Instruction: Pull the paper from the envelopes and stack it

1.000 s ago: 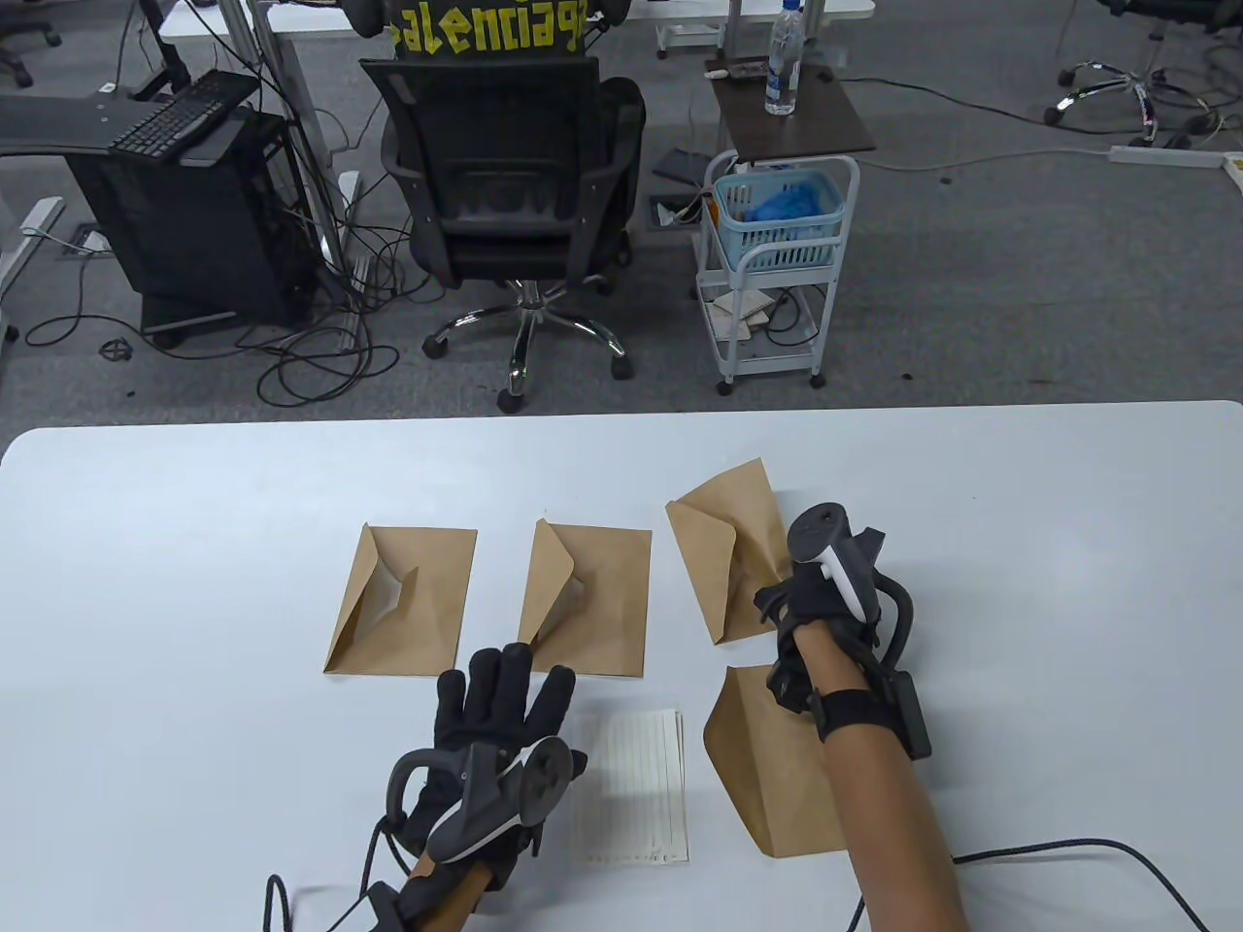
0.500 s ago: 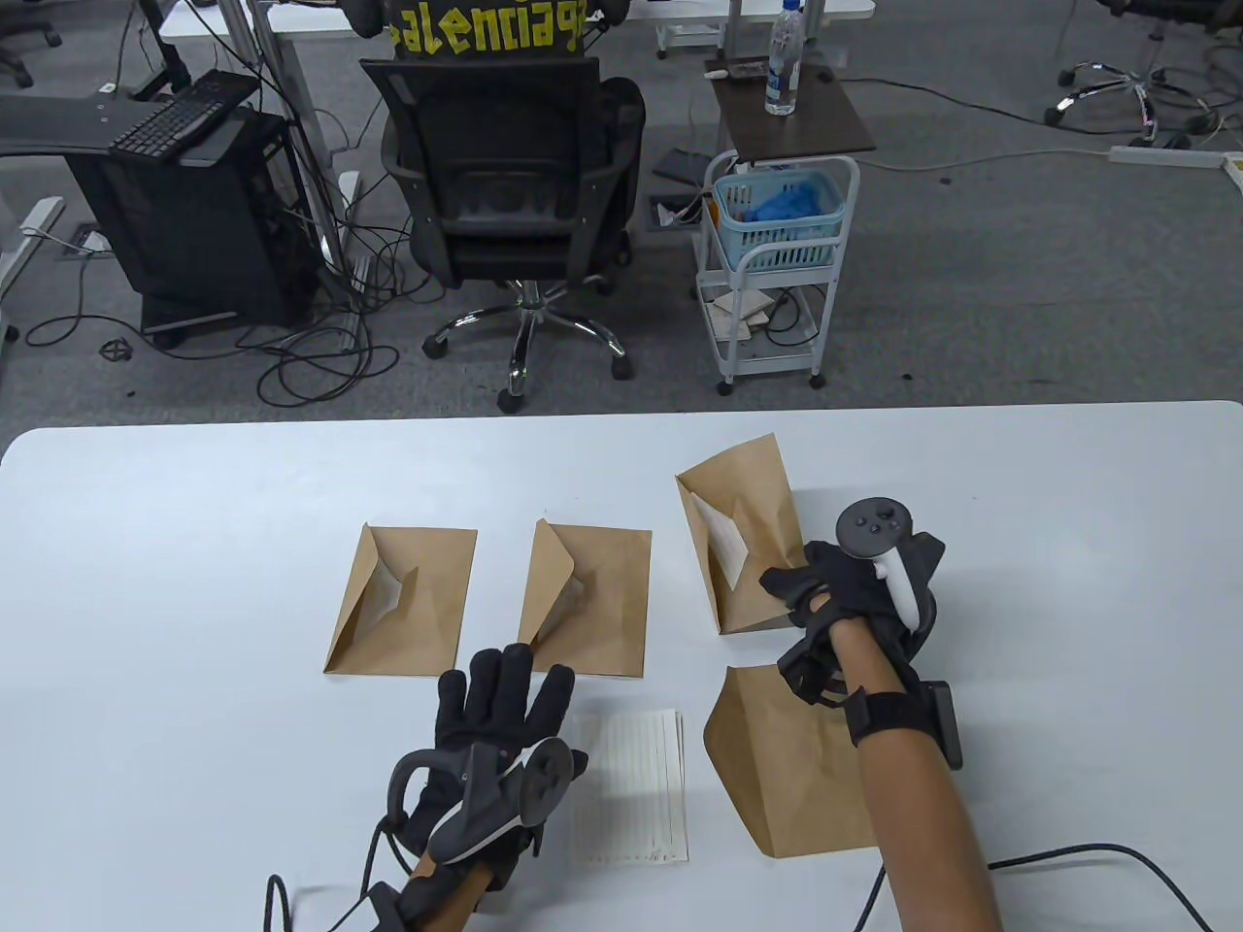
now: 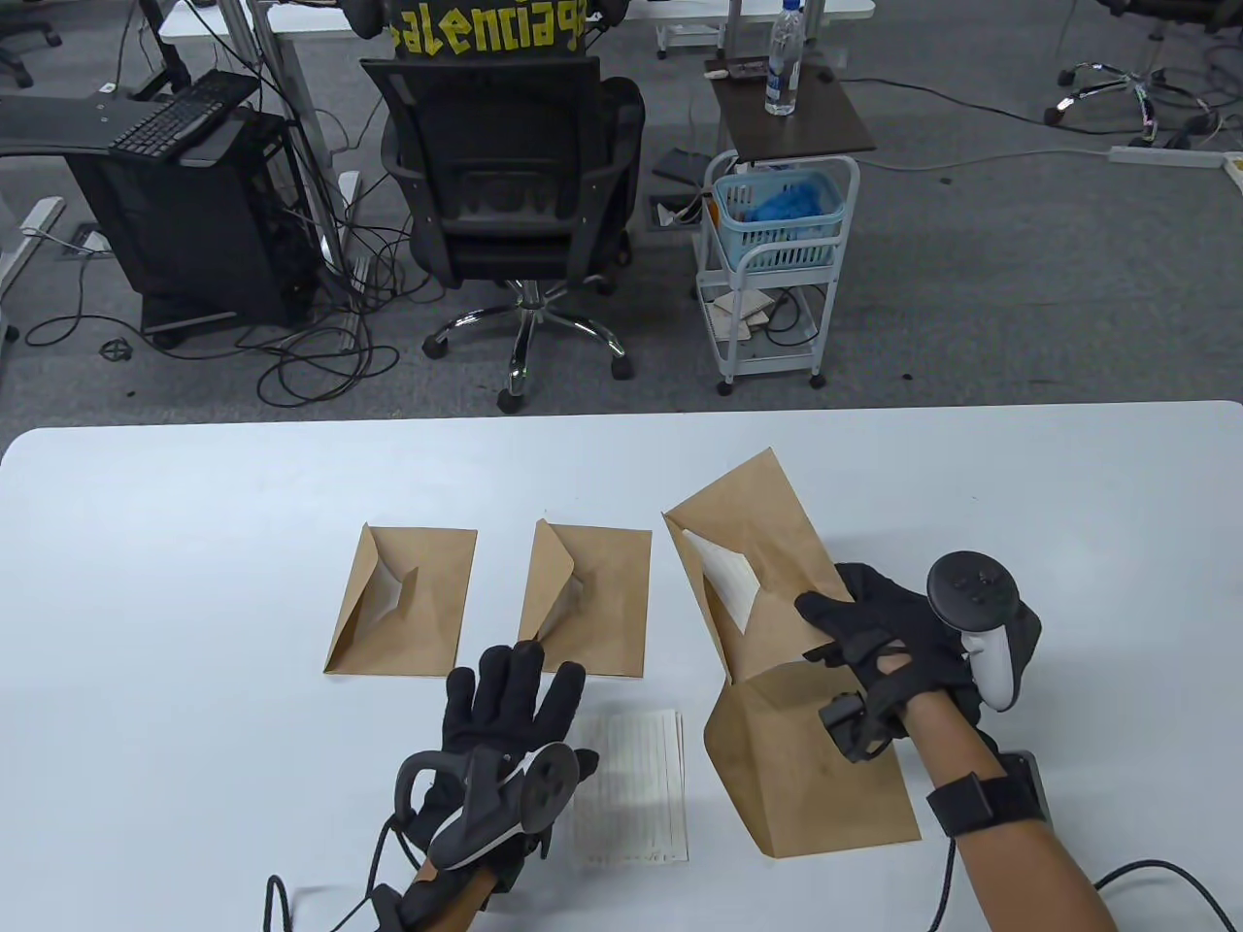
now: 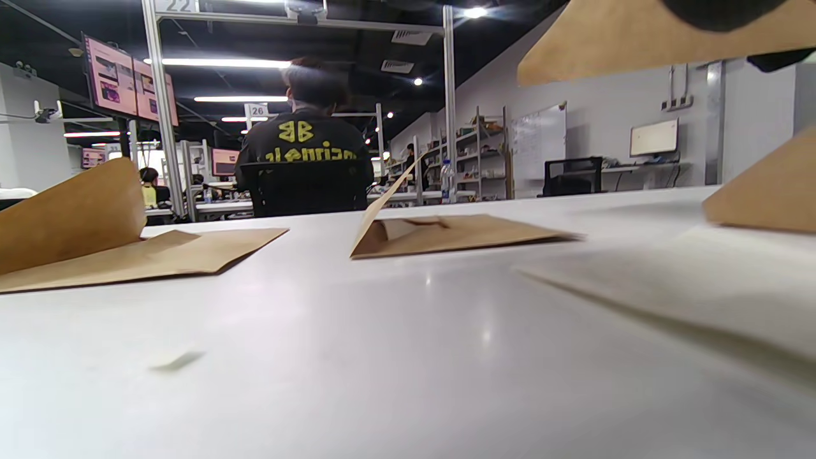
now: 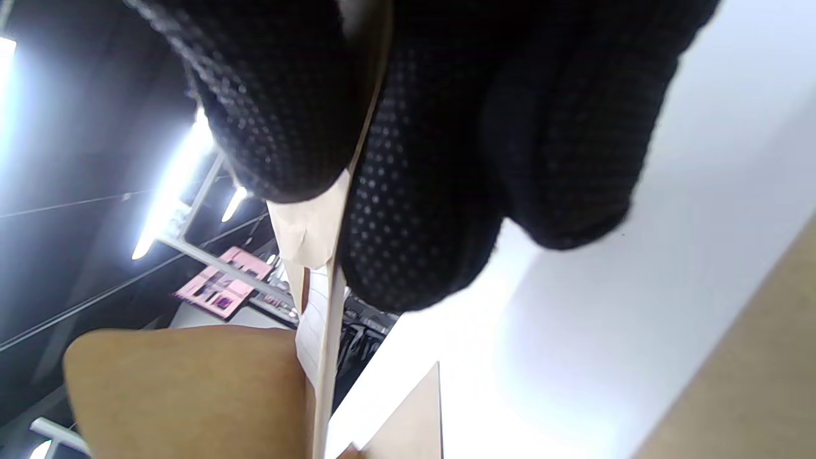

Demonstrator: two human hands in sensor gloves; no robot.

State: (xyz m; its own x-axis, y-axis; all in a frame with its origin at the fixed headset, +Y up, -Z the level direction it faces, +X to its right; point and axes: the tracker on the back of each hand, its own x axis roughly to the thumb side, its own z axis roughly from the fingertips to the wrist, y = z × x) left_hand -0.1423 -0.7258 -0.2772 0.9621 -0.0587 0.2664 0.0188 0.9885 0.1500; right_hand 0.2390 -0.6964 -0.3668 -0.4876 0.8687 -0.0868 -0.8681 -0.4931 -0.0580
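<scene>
- Progress looks early: one empty envelope (image 3: 811, 767) lies under your right wrist, and just one ruled sheet pile (image 3: 629, 786) sits beside your left hand (image 3: 505, 714).
- Count: four envelopes total, and three still seem loaded, including two (image 3: 403, 602) (image 3: 587, 602) ahead of your left hand.
- Your right hand (image 3: 889, 636) pinches the lifted envelope (image 3: 753, 553), paper (image 3: 726, 575) peeking out.
- Left hand's spread flat on the table (image 3: 194, 544), holding nothing.

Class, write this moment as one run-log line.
right hand: grips lifted brown paper envelope, white sheet inside | left hand: flat on white table beside lined paper stack
</scene>
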